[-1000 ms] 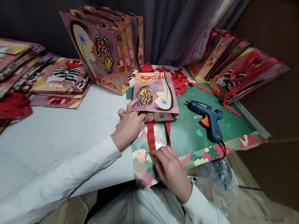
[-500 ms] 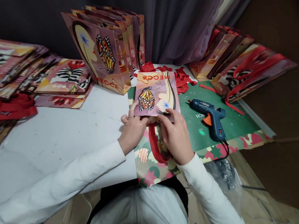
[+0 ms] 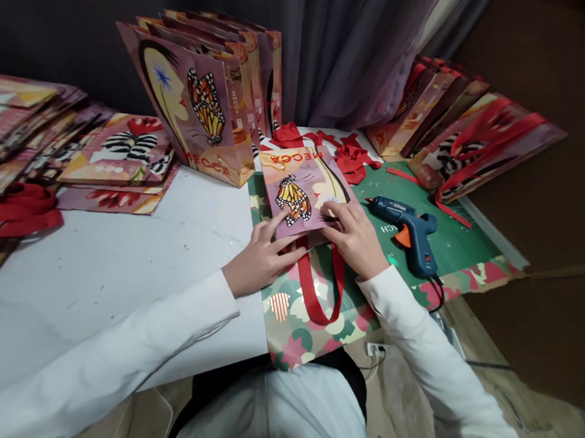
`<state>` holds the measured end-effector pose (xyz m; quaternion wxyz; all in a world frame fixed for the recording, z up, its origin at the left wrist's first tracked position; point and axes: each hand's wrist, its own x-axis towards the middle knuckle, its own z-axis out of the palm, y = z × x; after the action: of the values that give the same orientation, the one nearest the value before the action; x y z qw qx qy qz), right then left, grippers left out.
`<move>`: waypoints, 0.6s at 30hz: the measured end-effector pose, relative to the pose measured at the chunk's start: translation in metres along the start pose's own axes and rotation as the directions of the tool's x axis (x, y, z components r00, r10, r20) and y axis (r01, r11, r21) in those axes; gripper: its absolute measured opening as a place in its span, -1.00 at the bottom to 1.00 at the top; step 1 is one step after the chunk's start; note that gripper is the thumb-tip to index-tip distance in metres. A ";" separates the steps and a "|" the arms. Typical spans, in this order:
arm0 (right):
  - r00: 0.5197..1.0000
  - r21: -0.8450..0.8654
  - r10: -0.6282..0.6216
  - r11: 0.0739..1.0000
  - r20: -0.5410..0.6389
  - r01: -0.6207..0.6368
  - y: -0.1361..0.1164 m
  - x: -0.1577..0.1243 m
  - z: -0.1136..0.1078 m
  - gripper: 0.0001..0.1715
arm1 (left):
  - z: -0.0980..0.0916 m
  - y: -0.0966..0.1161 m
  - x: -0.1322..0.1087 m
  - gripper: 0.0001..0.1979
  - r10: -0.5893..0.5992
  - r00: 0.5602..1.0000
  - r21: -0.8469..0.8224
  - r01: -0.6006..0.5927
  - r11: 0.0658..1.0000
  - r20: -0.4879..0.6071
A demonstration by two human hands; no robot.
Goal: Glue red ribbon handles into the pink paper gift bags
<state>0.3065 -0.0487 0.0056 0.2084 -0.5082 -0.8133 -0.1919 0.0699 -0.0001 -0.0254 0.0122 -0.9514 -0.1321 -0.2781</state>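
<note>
A small paper bag (image 3: 314, 177), printed with a butterfly and the upside-down word MECCA, lies in front of me with its open edge towards me. My left hand (image 3: 262, 254) grips the left part of that near edge, a finger on top of the print and other fingers lower, by the mouth. At the right part of the edge my right hand (image 3: 354, 238) holds the bag, fingertips on the print. A red ribbon handle (image 3: 321, 317) loops from the mouth towards me, over the patterned sheet (image 3: 293, 339). The bag's inside is hidden.
A blue glue gun (image 3: 408, 224) lies on the green board (image 3: 460, 254) at right. Red ribbon pieces (image 3: 351, 158) lie behind the bag. Bags stand upright (image 3: 194, 106) at the back; flat bags are stacked (image 3: 118, 154) at left. More handled bags (image 3: 487, 138) are at back right.
My right hand has shifted right and slightly up, and my left hand has moved in over the bag. The bag has turned slightly, and more of the red handle loop shows.
</note>
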 end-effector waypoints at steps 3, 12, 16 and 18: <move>0.999 -0.050 0.007 0.999 0.040 -0.005 0.002 0.001 0.000 -0.75 | -0.006 -0.004 -0.002 -0.58 0.057 0.997 -0.077 -0.054 0.996 0.048; 0.967 0.106 0.003 0.994 0.253 -0.031 0.006 0.014 -0.021 -0.83 | -0.015 -0.003 -0.008 -0.65 0.026 0.993 -0.039 -0.021 0.999 0.116; 1.000 0.180 -0.005 0.984 0.020 0.001 0.005 -0.002 -0.031 -0.88 | -0.015 0.000 -0.009 -0.65 -0.003 0.993 -0.007 0.004 1.000 0.121; 0.980 0.220 0.141 0.969 -0.139 -0.108 -0.002 -0.018 -0.037 -0.84 | -0.015 0.001 -0.009 -0.66 0.001 0.994 0.002 -0.001 1.000 0.112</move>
<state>0.3174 -0.0824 0.0263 0.3350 -0.5170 -0.7770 -0.1294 0.0549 -0.0046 -0.0178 0.0060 -0.9656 -0.1322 -0.2239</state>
